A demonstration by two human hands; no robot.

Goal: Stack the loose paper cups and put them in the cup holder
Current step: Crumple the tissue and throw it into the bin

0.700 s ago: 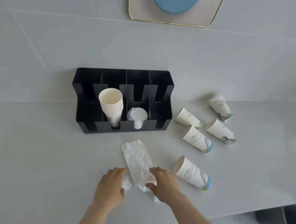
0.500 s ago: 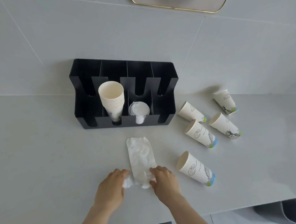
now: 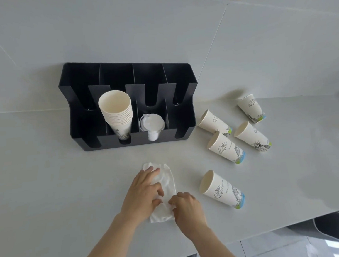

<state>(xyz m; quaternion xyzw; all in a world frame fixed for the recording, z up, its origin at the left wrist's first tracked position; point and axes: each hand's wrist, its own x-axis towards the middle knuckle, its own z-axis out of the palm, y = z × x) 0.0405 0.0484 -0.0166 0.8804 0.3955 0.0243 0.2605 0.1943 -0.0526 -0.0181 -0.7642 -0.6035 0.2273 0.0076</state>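
Paper cups (image 3: pixel 222 190) lie right of both hands (image 3: pixel 163 197).

The cup holder (image 3: pixel 128 103) is plain black. The stack of cups (image 3: pixel 117 113) inside it is cream-white, with black line drawing low on the side. The lids (image 3: pixel 152 122) are white. The loose paper cups (image 3: pixel 222 190) are white with black wave drawings and a blue-green bottom band. The tissue (image 3: pixel 164 188) is white, the surface (image 3: pixel 51 190) pale grey
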